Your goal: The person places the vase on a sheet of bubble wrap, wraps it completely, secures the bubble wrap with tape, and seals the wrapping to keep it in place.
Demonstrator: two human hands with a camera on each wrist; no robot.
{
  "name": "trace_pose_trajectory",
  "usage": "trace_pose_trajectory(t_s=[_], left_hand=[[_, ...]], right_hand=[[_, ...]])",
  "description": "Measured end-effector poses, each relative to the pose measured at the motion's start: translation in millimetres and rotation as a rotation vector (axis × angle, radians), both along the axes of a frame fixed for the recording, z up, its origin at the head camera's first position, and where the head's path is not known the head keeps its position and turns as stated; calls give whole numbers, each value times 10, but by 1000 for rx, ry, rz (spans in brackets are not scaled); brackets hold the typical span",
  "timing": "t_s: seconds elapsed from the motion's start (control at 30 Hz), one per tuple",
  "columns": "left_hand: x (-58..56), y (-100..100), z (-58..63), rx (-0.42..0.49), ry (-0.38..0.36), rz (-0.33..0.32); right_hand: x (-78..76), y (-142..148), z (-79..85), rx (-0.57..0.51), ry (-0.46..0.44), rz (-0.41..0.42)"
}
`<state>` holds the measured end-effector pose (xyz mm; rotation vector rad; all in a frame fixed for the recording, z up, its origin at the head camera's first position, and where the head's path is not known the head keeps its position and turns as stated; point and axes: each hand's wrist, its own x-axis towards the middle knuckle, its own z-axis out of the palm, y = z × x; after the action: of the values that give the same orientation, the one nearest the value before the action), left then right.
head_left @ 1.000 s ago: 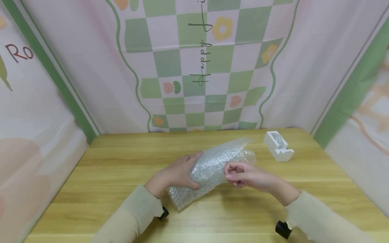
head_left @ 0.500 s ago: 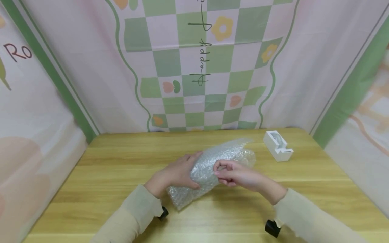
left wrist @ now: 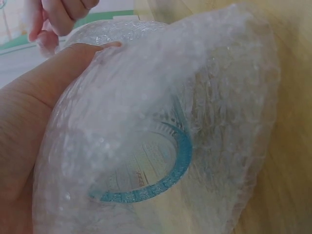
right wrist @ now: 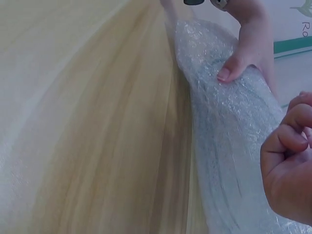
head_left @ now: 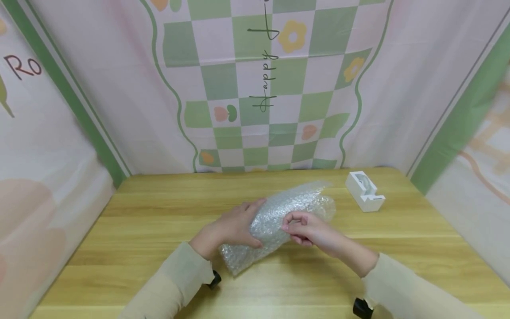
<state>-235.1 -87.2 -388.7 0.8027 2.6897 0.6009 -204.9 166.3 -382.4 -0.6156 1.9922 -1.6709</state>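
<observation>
A roll of clear bubble wrap (head_left: 275, 219) lies slantwise on the wooden table (head_left: 159, 208). Inside its loose open end, the left wrist view shows a ribbed clear glass vessel (left wrist: 183, 158) with a thick blue-tinted rim. The left hand (head_left: 237, 223) grips the roll near its lower left end, thumb on the near side and fingers over the far side. Above the roll's middle is the right hand (head_left: 308, 228), thumb and index tips together and the other fingers curled. I cannot tell whether something thin and clear is pinched there.
A white tape dispenser (head_left: 364, 192) with a clear roll in it stands at the back right of the table. Behind the table hangs a green-and-white checked curtain (head_left: 255, 110). Small black devices (head_left: 362, 308) sit under both wrists.
The right hand has moved left over the bubble wrap, then edged slightly back right. The left hand and the roll stay where they were.
</observation>
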Motion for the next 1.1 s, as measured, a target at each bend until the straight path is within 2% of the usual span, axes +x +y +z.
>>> trace_pose_trajectory(t_s=[0.53, 1.1], left_hand=[[6, 3, -6, -4, 3, 5], [8, 13, -3, -6, 3, 0]], right_hand=[[156, -75, 37, 66, -29, -205], [177, -19, -18, 36, -53, -221]])
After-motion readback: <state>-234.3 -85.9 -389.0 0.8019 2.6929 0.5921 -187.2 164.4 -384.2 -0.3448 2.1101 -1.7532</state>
